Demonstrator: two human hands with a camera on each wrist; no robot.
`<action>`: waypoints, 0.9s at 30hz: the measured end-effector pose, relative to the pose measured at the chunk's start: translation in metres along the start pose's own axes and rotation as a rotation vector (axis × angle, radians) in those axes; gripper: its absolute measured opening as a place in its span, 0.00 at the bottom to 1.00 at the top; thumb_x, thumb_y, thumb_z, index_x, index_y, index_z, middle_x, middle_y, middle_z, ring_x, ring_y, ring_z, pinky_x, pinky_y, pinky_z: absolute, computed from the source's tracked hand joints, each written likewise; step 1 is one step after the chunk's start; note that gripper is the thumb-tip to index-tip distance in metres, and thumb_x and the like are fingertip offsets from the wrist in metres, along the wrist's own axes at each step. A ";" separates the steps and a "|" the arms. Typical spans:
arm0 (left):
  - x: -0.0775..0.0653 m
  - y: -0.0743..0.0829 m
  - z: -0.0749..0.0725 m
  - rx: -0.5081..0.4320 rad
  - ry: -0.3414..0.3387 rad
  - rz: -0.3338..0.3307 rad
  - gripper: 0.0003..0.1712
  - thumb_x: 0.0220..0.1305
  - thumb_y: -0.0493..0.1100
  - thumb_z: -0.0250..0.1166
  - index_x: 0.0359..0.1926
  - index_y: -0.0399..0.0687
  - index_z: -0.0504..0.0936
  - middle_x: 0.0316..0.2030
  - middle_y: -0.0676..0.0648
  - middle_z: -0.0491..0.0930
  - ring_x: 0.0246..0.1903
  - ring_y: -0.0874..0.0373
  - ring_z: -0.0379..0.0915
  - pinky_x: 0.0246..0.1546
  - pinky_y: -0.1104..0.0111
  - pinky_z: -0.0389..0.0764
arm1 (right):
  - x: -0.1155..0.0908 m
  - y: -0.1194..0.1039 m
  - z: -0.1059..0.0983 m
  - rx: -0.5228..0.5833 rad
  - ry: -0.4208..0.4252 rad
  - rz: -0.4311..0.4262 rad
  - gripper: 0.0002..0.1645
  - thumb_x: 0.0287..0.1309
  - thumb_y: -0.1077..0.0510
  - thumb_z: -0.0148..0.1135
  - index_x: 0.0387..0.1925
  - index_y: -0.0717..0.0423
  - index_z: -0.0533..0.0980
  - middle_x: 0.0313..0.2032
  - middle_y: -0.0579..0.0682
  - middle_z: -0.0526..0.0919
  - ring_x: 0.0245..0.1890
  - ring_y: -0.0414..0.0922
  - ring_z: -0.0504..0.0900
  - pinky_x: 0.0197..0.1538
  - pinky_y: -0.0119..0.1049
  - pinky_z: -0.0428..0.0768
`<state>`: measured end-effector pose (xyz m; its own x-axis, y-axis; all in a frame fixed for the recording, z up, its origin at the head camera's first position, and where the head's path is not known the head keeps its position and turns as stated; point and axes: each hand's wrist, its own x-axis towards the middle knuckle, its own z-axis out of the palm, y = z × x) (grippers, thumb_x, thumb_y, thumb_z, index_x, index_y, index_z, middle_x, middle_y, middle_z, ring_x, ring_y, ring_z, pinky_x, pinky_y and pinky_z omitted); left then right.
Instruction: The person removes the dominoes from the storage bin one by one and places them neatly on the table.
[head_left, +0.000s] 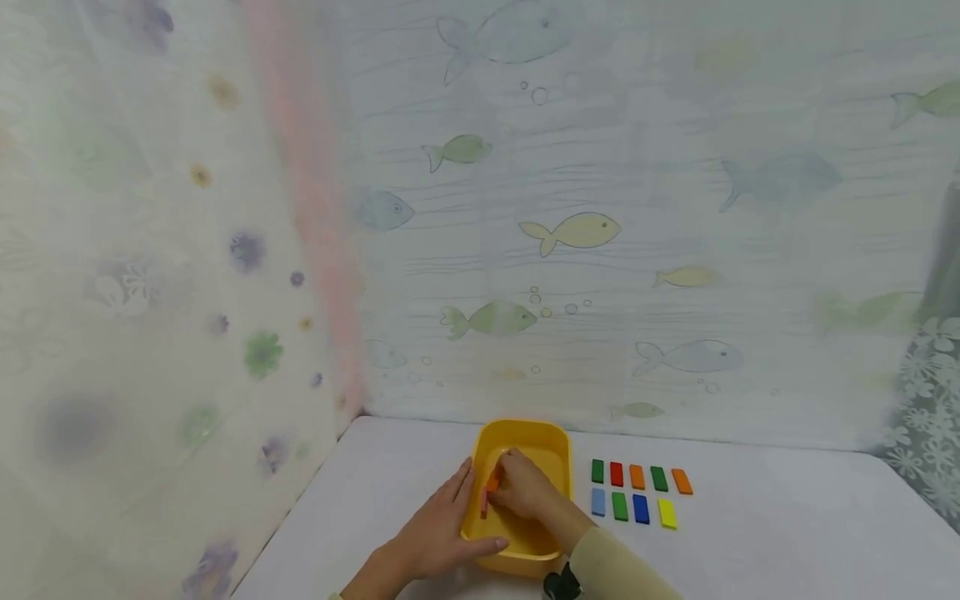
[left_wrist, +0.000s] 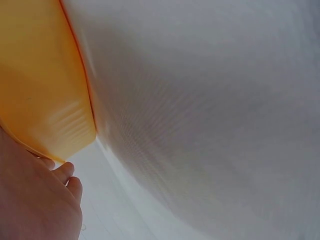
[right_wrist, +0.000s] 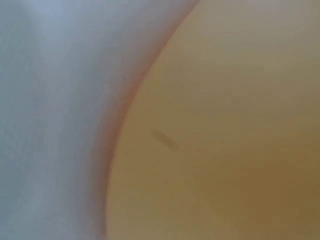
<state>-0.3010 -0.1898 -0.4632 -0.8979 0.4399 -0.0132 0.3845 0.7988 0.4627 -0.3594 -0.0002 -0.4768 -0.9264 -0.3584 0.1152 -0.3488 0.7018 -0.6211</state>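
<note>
A yellow plastic tub (head_left: 517,557) stands on the table. My left hand (head_left: 438,529) lies along its left side, fingers extended up the wall and thumb reaching to the near rim. In the left wrist view, that hand's fingertips (left_wrist: 64,172) are right at the tub's edge. Inside the tub my right hand (head_left: 525,487) has its fingers curled, pinching a small orange block (head_left: 492,481) near the left wall. A red block (head_left: 483,505) shows just below those fingertips. The right wrist view has only the blurred yellow tub wall (right_wrist: 215,125).
Right of the tub, several flat coloured blocks lie in two rows, among them a red block (head_left: 617,474) in the back row and a yellow block (head_left: 667,514) in the front row. Behind the white table (head_left: 787,533) hangs a fish-patterned curtain (head_left: 600,333).
</note>
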 end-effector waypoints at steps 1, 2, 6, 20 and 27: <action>0.000 0.000 0.000 0.000 -0.001 -0.003 0.66 0.60 0.79 0.58 0.82 0.40 0.47 0.82 0.43 0.44 0.77 0.43 0.52 0.72 0.43 0.61 | 0.001 0.000 0.000 -0.002 0.002 0.001 0.15 0.58 0.59 0.75 0.41 0.58 0.76 0.37 0.48 0.73 0.38 0.46 0.73 0.57 0.47 0.81; 0.000 0.000 0.000 -0.002 -0.002 -0.006 0.66 0.60 0.79 0.58 0.81 0.40 0.47 0.82 0.43 0.44 0.77 0.43 0.52 0.72 0.43 0.61 | 0.001 0.001 0.001 -0.001 0.002 0.009 0.15 0.59 0.59 0.75 0.41 0.58 0.76 0.37 0.47 0.73 0.38 0.46 0.73 0.56 0.47 0.81; 0.001 0.000 0.001 -0.009 -0.005 -0.011 0.66 0.60 0.78 0.59 0.81 0.40 0.47 0.81 0.42 0.45 0.76 0.42 0.53 0.72 0.43 0.62 | 0.002 0.002 0.003 0.024 -0.011 0.046 0.18 0.59 0.58 0.75 0.46 0.59 0.77 0.39 0.48 0.74 0.39 0.46 0.74 0.60 0.49 0.80; 0.002 -0.004 0.001 0.012 -0.005 -0.006 0.66 0.60 0.80 0.58 0.82 0.41 0.47 0.82 0.43 0.43 0.77 0.43 0.51 0.73 0.43 0.61 | 0.002 0.001 0.001 -0.063 -0.022 0.045 0.17 0.60 0.54 0.75 0.44 0.58 0.78 0.36 0.48 0.71 0.35 0.44 0.73 0.49 0.39 0.82; 0.004 -0.005 0.003 0.016 -0.017 -0.027 0.66 0.59 0.80 0.58 0.82 0.43 0.47 0.82 0.44 0.43 0.77 0.42 0.52 0.72 0.42 0.61 | -0.002 0.001 -0.010 -0.115 -0.030 0.005 0.15 0.63 0.54 0.72 0.42 0.58 0.76 0.35 0.48 0.71 0.33 0.44 0.71 0.42 0.36 0.78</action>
<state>-0.3061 -0.1904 -0.4680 -0.9044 0.4248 -0.0412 0.3634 0.8172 0.4474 -0.3594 0.0071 -0.4700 -0.9239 -0.3723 0.0881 -0.3601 0.7688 -0.5285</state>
